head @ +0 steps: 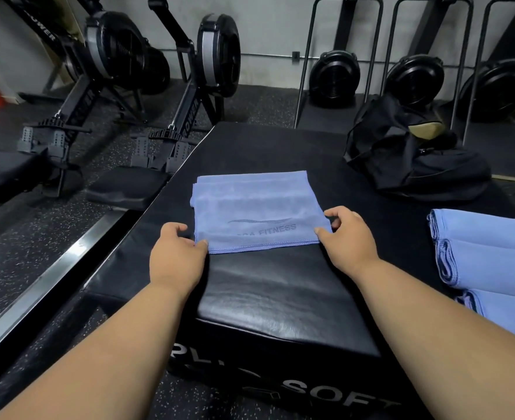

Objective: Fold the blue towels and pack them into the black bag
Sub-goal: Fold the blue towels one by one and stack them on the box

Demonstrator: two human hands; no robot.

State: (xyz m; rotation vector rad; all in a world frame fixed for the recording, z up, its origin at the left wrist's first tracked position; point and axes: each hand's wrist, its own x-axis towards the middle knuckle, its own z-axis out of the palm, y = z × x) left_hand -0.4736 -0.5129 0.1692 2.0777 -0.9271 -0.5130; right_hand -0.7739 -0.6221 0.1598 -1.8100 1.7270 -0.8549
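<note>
hands [262, 237] pinch towel [256, 207] | print "FITNESS" | box [280, 298] "SOFT"

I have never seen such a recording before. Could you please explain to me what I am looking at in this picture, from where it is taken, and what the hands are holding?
There is no machine here. A person wears a camera on the head, looking forward and down, so you see their own two arms. The left hand and the right hand each pinch a near corner of a blue towel, already partly folded, which lies on a black padded box. To the right lie three folded towels in a row. Farther back on the right sits the black bag, where the towels should go. Behind stand rowing machines on the gym floor.
</note>
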